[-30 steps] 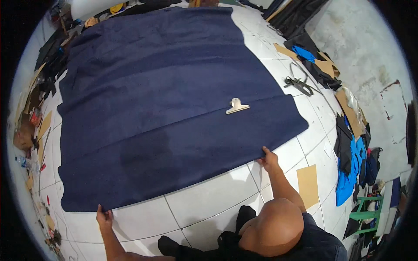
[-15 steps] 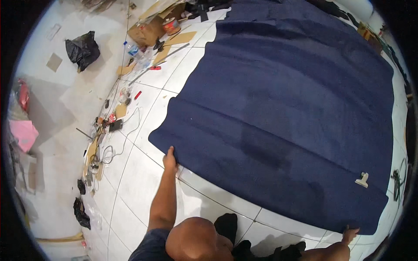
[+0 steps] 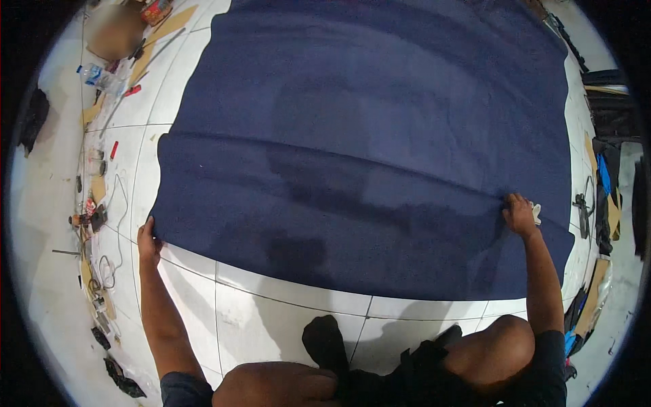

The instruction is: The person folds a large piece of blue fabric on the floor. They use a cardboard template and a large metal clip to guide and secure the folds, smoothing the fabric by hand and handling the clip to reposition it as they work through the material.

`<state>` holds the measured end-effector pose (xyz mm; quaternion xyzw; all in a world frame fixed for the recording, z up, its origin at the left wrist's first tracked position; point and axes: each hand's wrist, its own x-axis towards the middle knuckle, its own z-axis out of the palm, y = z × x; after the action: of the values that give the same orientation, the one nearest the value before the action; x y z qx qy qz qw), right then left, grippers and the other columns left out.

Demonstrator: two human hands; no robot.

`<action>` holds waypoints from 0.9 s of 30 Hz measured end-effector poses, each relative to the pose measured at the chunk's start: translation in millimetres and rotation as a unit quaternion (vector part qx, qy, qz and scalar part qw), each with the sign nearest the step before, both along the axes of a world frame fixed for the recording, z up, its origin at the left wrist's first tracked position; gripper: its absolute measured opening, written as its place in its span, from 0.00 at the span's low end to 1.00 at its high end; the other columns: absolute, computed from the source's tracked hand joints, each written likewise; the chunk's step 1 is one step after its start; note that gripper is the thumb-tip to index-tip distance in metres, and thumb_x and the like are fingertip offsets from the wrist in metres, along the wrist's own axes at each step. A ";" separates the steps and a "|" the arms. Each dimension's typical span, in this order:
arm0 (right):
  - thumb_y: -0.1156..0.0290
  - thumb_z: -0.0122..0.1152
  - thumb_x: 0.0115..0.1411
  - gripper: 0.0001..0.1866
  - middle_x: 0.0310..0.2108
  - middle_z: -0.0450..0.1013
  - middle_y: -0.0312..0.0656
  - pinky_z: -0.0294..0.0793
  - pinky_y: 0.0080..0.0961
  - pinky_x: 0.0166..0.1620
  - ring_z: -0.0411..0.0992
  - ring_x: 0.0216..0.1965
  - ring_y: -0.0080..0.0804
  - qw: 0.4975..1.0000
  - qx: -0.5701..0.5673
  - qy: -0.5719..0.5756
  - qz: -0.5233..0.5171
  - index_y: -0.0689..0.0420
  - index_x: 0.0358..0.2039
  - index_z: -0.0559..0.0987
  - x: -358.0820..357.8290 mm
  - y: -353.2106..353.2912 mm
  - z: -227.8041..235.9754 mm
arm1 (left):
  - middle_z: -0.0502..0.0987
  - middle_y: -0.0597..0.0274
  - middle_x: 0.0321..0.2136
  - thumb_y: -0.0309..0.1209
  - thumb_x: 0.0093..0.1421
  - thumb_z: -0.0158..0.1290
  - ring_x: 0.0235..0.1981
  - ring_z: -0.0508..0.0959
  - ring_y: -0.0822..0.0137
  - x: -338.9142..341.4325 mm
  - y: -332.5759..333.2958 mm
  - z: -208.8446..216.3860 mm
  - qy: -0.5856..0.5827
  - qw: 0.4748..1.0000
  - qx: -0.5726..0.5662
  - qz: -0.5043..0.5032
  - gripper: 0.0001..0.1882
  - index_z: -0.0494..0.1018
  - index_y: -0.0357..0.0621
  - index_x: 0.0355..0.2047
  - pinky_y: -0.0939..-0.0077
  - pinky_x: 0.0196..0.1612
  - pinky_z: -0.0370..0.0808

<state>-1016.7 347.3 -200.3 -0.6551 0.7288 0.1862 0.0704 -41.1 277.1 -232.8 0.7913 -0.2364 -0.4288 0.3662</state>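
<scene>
Both hands on the blue cloth (image 3: 366,136), spread flat on the floor (image 3: 271,319).
Left hand (image 3: 148,241) pinches its 8 o'clock corner; right hand (image 3: 519,214) presses fingers-down at 4 o'clock, beside a pale clip (image 3: 536,214); bare tiles along the near edge.

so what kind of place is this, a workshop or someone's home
Most likely a sewing or upholstery workshop. A big navy cloth lies spread over a white tiled floor, with card scraps and cables strewn along the floor's left side. The left hand and right hand rest on the cloth's edges.
</scene>
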 end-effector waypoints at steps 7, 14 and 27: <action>0.76 0.55 0.50 0.15 0.49 0.66 0.53 0.65 0.37 0.56 0.64 0.54 0.51 0.974 -0.019 -0.216 -0.059 0.66 0.39 0.75 -10.1 7.9 -2.1 | 0.71 0.64 0.29 0.49 0.61 0.53 0.25 0.72 0.73 -12.3 18.6 -3.2 -0.019 1.000 -0.012 0.017 0.22 0.68 0.41 0.40 0.79 0.23 0.68; 0.68 0.56 0.51 0.18 0.57 0.61 0.56 0.68 0.38 0.56 0.66 0.55 0.53 0.971 0.004 -0.239 -0.021 0.67 0.39 0.77 -11.8 18.7 10.4 | 0.65 0.69 0.20 0.47 0.61 0.54 0.18 0.65 0.77 -5.3 64.0 -14.0 -0.079 0.995 -0.016 0.063 0.19 0.66 0.43 0.33 0.80 0.21 0.65; 0.69 0.57 0.48 0.19 0.60 0.58 0.56 0.64 0.40 0.60 0.61 0.60 0.54 0.975 0.017 -0.221 -0.026 0.63 0.41 0.76 6.2 36.4 9.8 | 0.74 0.56 0.26 0.45 0.58 0.58 0.23 0.73 0.65 16.5 61.7 -31.9 -0.197 0.974 -0.014 0.112 0.25 0.68 0.30 0.37 0.70 0.25 0.72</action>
<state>-1010.5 383.7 -190.6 -0.6598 0.7086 0.0476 0.2454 -24.6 338.9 -264.7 0.8766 -0.2199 -0.2175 0.3688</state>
